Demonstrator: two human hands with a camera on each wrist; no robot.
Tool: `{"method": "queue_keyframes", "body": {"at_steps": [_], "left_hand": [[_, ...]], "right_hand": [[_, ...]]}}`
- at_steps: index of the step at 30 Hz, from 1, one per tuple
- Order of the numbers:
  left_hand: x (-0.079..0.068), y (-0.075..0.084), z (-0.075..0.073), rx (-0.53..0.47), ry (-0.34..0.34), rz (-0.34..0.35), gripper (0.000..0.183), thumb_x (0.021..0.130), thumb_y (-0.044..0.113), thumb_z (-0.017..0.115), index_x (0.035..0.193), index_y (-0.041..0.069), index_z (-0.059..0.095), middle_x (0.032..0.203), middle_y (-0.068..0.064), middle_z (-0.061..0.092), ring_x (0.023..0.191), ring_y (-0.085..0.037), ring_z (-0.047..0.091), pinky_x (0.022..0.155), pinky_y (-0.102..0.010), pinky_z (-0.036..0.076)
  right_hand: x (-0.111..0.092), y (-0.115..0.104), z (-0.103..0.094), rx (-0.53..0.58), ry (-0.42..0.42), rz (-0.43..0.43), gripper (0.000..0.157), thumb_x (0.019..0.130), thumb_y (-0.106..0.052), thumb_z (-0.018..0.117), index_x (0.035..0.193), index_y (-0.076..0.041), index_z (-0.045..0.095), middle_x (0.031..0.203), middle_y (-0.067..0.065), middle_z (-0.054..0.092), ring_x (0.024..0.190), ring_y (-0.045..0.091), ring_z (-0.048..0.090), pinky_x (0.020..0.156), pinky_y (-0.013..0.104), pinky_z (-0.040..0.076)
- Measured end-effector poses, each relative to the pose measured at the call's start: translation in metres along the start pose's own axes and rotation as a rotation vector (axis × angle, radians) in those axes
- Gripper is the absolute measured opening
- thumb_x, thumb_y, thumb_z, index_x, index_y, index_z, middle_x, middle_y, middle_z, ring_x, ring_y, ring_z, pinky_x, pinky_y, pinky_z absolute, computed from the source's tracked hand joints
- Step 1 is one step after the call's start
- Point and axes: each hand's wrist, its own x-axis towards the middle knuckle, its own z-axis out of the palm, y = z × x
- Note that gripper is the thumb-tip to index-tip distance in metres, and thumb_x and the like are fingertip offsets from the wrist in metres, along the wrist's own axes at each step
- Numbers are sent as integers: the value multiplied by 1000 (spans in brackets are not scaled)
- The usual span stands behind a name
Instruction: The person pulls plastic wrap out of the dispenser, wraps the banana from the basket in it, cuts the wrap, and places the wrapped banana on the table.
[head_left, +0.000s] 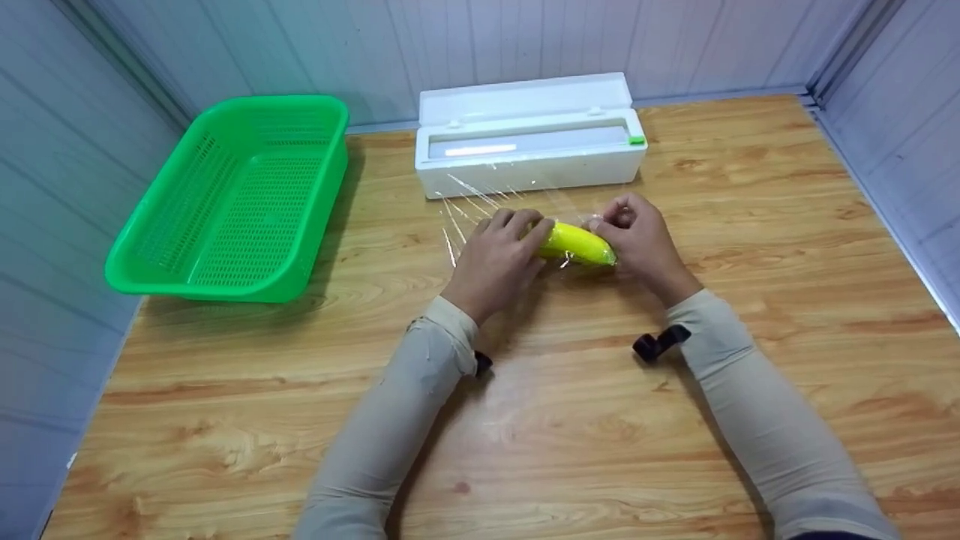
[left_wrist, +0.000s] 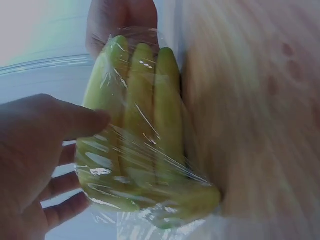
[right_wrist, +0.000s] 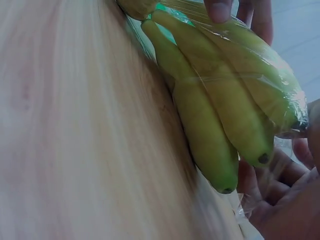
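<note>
A bunch of yellow-green bananas (head_left: 577,244), three of them visible side by side in the left wrist view, is held low over the wooden table. Clear plastic wrap (left_wrist: 145,120) covers the bunch with creases and glints. My left hand (head_left: 499,259) grips the stem-end half, thumb on one side and fingers round the other. At the banana tips, my right hand (head_left: 637,240) pinches the film between curled thumb and fingers. In the right wrist view, two dark banana tips (right_wrist: 263,158) show beside that hand. Stretched film runs from the bunch toward the white box.
Behind my hands stands a long white wrap dispenser box (head_left: 532,174), its lid (head_left: 525,99) raised, with a small green slider (head_left: 637,140) at its right end. A green plastic basket (head_left: 202,291) sits at the left. Panelled walls (head_left: 525,37) border the wooden table (head_left: 540,450).
</note>
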Motion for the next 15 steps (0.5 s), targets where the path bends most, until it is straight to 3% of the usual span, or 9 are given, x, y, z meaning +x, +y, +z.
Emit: {"method": "queue_keyframes", "body": {"at_steps": [5,11,15], "left_hand": [[4,3,0,21,-53,-44,42,85,30,62,124,18,49,119,0,49,106,-21,44,88,-36,38],[4,5,2,33,-49,-78,39,86,28,61,123,19,52,118,0,50,105,-21,45,86,-37,39],[5,5,2,30,-42,-83,38,87,29,58,123,20,52,118,1,50,106,-20,45,84,-37,39]], "right_hand": [[-6,-15,-6,-105,-93,-116,17,86,-8,62,97,5,60,101,17,60,92,26,57,76,26,47],[-12,-24,-16,-221,-252,-166,20,92,-8,53,104,0,66,112,15,60,101,23,54,82,25,44],[-12,-26,-23,-275,-302,-196,23,94,-10,48,105,2,66,116,16,56,112,24,48,88,25,39]]}}
